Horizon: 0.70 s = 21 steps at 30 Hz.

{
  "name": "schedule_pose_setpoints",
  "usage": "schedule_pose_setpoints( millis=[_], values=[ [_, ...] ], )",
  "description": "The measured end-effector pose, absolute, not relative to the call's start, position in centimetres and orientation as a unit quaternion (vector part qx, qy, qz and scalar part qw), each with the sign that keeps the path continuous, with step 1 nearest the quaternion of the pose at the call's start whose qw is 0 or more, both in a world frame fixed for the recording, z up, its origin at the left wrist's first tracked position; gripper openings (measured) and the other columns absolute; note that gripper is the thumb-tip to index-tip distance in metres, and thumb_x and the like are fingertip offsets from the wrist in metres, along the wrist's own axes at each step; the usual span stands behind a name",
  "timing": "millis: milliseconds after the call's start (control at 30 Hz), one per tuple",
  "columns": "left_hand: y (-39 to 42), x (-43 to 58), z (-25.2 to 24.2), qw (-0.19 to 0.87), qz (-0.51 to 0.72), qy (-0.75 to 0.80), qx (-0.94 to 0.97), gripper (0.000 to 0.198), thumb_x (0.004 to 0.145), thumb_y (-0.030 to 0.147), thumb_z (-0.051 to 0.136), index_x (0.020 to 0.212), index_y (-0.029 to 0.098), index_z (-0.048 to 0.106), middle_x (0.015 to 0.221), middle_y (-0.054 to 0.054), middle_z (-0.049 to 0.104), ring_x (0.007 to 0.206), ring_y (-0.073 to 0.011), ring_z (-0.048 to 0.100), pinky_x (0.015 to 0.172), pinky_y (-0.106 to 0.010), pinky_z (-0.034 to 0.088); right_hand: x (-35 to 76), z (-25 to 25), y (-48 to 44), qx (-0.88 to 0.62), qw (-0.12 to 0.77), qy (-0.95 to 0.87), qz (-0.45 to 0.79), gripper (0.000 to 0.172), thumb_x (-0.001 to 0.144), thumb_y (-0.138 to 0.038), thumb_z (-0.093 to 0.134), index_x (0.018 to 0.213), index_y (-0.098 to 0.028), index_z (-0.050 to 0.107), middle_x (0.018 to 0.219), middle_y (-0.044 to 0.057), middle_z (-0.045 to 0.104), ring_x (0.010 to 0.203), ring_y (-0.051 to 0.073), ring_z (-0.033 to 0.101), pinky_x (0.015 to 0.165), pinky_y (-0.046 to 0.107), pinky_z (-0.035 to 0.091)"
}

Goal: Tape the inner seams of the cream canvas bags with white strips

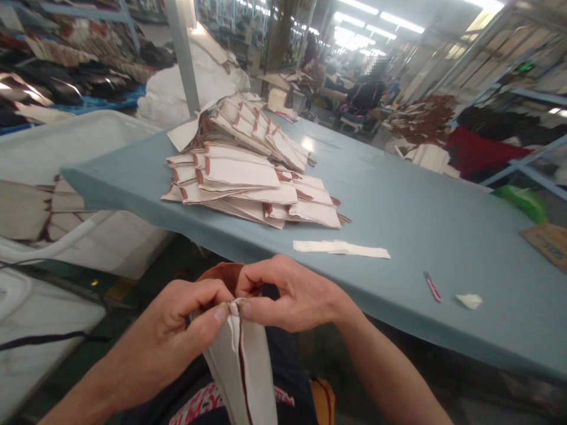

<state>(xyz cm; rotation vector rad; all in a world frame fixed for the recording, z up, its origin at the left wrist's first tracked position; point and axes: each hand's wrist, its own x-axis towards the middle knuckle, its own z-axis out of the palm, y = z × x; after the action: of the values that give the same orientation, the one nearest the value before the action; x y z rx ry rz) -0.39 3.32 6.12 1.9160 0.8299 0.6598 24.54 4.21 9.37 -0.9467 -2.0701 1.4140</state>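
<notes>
A long cream leather piece with a dark brown seam hangs in front of my lap. At its top end, my left hand pinches the left edge between thumb and forefinger. Close beside it, my right hand pinches the right edge of the same end, so the thumbs nearly meet at the seam. Brown leather shows behind my fingers. Past my hands, a stack of similar cream pieces with brown edges lies on the blue-green table.
White strips, a pink-handled small tool and a white scrap lie on the table. White bins stand at the left. A green bag and cardboard are at the right. A person sits far back.
</notes>
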Motion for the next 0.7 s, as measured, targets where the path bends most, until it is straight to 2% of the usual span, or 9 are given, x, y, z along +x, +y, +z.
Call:
schedule_pose_setpoints(
  millis=[167,367,467,567,633,700],
  values=[
    [3.5,-0.5,6.7,0.450,0.241,0.343,0.789,0.046,0.112,0.041,0.052,0.073,0.022,0.067,0.064,0.006,0.056,0.058,-0.0117,0.054,0.054,-0.021,0.040,24.4,10.3,4.1,-0.367,0.211,-0.780,0.460,0.020,0.096,-0.036,0.068,0.083,-0.021,0.063,0.076,-0.005,0.063,0.070,0.011,0.056,0.070,0.026,0.038],
    [3.6,-0.4,7.4,0.477,0.220,0.352,0.775,0.049,0.112,0.048,0.052,0.073,0.022,0.064,0.068,0.006,0.054,0.062,-0.0121,0.053,0.060,-0.022,0.041,24.0,11.0,3.7,-0.386,0.181,-0.799,0.424,0.033,0.092,-0.040,0.069,0.072,-0.023,0.049,0.067,-0.008,0.046,0.061,0.010,0.041,0.065,0.028,0.030],
    [3.7,-0.6,7.5,0.489,0.217,0.337,0.775,0.055,0.115,0.053,0.049,0.072,0.022,0.063,0.068,0.004,0.058,0.063,-0.0143,0.054,0.060,-0.023,0.044,23.7,10.9,3.6,-0.393,0.158,-0.794,0.437,0.035,0.090,-0.043,0.071,0.072,-0.023,0.049,0.065,-0.009,0.042,0.060,0.009,0.038,0.063,0.028,0.029],
    [3.7,-0.8,7.2,0.494,0.225,0.317,0.778,0.056,0.114,0.055,0.055,0.070,0.022,0.065,0.064,0.005,0.057,0.058,-0.0129,0.050,0.054,-0.022,0.042,23.7,10.4,3.7,-0.381,0.152,-0.785,0.464,0.039,0.092,-0.046,0.074,0.073,-0.024,0.050,0.065,-0.009,0.041,0.061,0.010,0.036,0.062,0.028,0.028],
    [3.8,-1.0,7.0,0.490,0.220,0.308,0.785,0.053,0.112,0.054,0.062,0.070,0.022,0.069,0.061,0.006,0.056,0.054,-0.0108,0.048,0.052,-0.020,0.041,23.9,10.1,3.8,-0.359,0.155,-0.776,0.495,0.042,0.095,-0.051,0.076,0.074,-0.023,0.051,0.066,-0.009,0.043,0.062,0.010,0.037,0.062,0.028,0.028],
    [3.7,-1.4,7.0,0.463,0.217,0.311,0.801,0.052,0.112,0.053,0.064,0.070,0.023,0.075,0.060,0.006,0.063,0.054,-0.0107,0.055,0.053,-0.018,0.045,24.1,9.9,3.8,-0.332,0.160,-0.770,0.520,0.044,0.098,-0.055,0.076,0.077,-0.023,0.055,0.069,-0.008,0.048,0.064,0.010,0.041,0.063,0.027,0.031]
  ],
)
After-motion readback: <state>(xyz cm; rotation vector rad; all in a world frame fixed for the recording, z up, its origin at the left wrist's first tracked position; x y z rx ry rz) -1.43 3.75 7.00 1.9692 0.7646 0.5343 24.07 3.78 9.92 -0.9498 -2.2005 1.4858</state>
